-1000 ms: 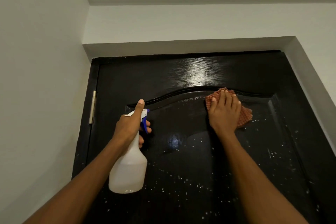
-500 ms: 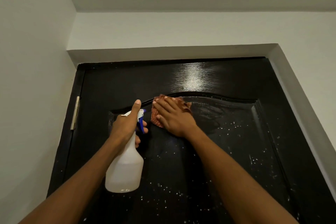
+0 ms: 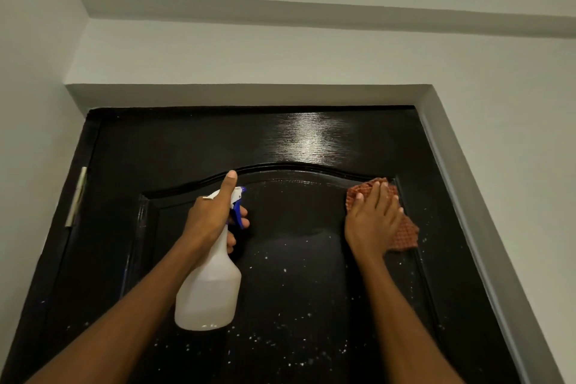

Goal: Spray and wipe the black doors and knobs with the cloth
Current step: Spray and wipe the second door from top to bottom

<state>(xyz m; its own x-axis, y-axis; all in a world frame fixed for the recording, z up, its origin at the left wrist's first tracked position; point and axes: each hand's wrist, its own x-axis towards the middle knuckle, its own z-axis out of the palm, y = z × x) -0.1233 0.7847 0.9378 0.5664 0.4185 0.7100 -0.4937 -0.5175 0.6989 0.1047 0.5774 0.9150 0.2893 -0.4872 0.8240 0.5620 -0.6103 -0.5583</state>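
Glossy black panelled wooden door [image 3: 193, 146], set in a pale grey plastered wall [image 3: 280, 59]: the arched top of the raised panel is seen smeared and mostly free of droplets, while white specks of spray remain scattered over the lower panel, so the wiping is judged part done, with the lower door and the knobs, which are not in view, left to do. White translucent plastic spray bottle with a blue trigger [image 3: 208, 296]: held upright at the left of the panel, nozzle toward the door, its place little altered over the last second. Left hand [image 3: 215, 215]: fingers curled round the bottle neck and trigger, thumb raised along the top. Right hand [image 3: 372, 221]: fingers extended flat, pressing the cloth to the door. Reddish-brown checked cloth [image 3: 405, 234]: half a second ago at the centre of the arch beside the bottle, now carried to the panel's upper right corner, which is taken as one sweep across the top band completed.
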